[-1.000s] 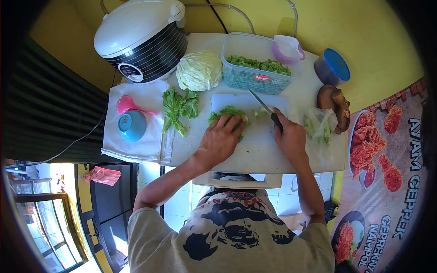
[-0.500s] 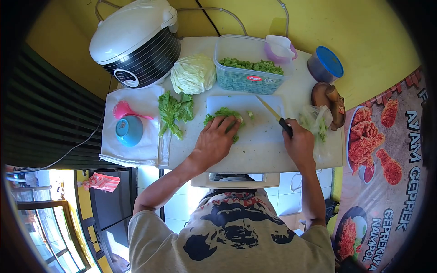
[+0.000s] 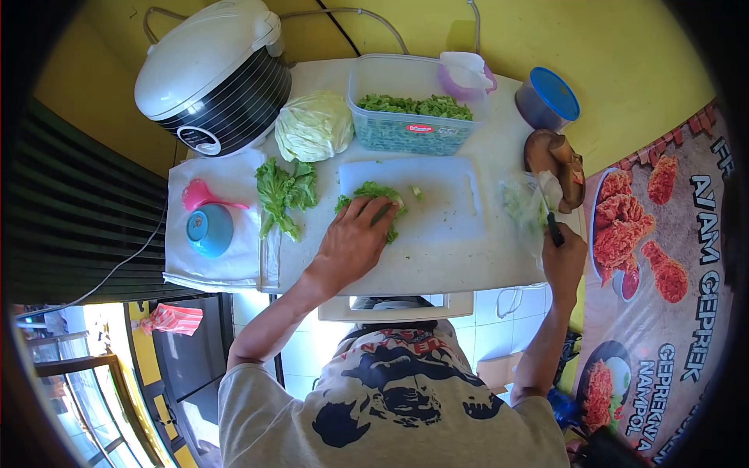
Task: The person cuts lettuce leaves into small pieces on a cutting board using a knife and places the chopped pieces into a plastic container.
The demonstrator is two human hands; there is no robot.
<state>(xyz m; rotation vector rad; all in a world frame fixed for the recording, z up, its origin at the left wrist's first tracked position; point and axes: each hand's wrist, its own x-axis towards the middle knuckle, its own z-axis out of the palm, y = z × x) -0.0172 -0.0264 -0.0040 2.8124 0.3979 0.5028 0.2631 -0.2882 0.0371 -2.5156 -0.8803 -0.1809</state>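
Note:
My left hand (image 3: 353,240) presses a bunch of green lettuce (image 3: 378,192) onto the left part of the white cutting board (image 3: 445,222). A small pale piece (image 3: 417,192) lies on the board just right of it. At the table's right side, my right hand (image 3: 565,253) is closed around the black handle of a knife (image 3: 555,228). The blade points up and away, over a clear plastic bag (image 3: 524,204) with green and pale scraps. Loose lettuce leaves (image 3: 282,195) lie left of the board.
Behind the board are a cabbage (image 3: 314,126), a clear container (image 3: 411,136) of cut greens and a blue-lidded tub (image 3: 548,99). A rice cooker (image 3: 214,82) stands back left, above a blue bowl (image 3: 209,231) and pink spoon (image 3: 204,195). A brown object (image 3: 555,164) sits at right.
My right hand has carried the knife rightward, from above the board to the plastic bag. My left hand stays on the lettuce. The whole view has shifted slightly.

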